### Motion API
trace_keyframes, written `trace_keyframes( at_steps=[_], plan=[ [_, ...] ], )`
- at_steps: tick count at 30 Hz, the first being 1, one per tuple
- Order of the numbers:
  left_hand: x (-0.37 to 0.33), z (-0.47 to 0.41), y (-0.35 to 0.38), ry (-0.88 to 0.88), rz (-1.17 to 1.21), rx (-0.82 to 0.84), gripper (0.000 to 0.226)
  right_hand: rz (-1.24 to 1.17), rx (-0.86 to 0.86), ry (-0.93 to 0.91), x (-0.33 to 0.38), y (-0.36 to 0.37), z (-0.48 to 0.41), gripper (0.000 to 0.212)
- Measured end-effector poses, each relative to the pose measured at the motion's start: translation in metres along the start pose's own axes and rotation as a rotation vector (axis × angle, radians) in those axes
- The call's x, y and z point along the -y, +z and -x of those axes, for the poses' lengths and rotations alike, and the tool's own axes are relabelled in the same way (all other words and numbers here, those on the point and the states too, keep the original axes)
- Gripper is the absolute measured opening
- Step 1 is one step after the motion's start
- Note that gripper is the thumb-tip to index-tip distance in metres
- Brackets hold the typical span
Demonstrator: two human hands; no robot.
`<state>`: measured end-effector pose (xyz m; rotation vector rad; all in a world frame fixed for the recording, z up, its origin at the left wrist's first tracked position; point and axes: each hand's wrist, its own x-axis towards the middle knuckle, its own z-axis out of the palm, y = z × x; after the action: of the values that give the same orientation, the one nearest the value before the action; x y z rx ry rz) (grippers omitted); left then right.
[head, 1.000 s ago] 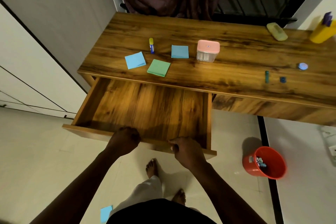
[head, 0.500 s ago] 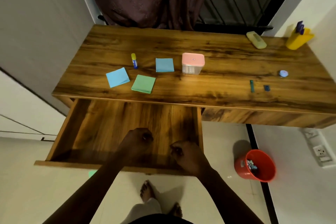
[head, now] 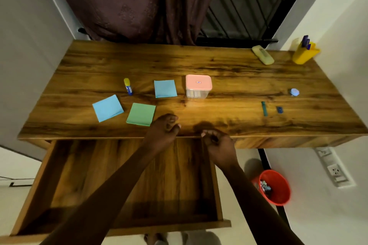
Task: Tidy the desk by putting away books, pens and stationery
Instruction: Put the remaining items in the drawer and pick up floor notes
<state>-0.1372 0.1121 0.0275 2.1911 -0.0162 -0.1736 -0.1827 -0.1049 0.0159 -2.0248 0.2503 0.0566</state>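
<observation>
On the wooden desk (head: 219,65) lie a green sticky pad (head: 141,114), two blue sticky pads (head: 107,107) (head: 165,88), a glue stick (head: 128,86) and a pink-lidded clear box (head: 198,86). Farther right are a small teal stick (head: 264,108), a tiny blue item (head: 279,109) and a round blue item (head: 294,92). The desk's drawer (head: 59,175) is pulled out and holds nothing. My left hand (head: 164,128) hovers over the desk's front edge beside the green pad, fingers loosely curled and holding nothing. My right hand (head: 218,143) is at the front edge, curled, also holding nothing.
A yellow pen holder (head: 304,53) with blue pens and a pale yellow case (head: 262,54) stand at the back right. A red bin (head: 275,187) sits on the floor to the right of the drawer. A curtain hangs behind the desk, with walls on both sides.
Both hands let go of the drawer front and rose forward to the desk's front edge. The drawer stays pulled out. The view has moved closer to the desk.
</observation>
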Motion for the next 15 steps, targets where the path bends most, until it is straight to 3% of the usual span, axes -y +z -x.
trace_keyframes(
  at_steps=[7,12,15],
  plan=[
    [-0.033,-0.061,0.009,-0.06,0.043,-0.064,0.052,-0.038,-0.162,0.02,0.013,-0.01,-0.07,0.022],
    [-0.057,-0.106,0.019,-0.213,0.209,-0.146,0.063,0.031,-0.179,0.072,0.025,-0.01,-0.134,0.043],
    [-0.069,-0.131,0.031,-0.344,0.339,-0.194,0.059,-0.049,-0.152,0.077,0.024,-0.01,-0.17,0.044]
  ],
)
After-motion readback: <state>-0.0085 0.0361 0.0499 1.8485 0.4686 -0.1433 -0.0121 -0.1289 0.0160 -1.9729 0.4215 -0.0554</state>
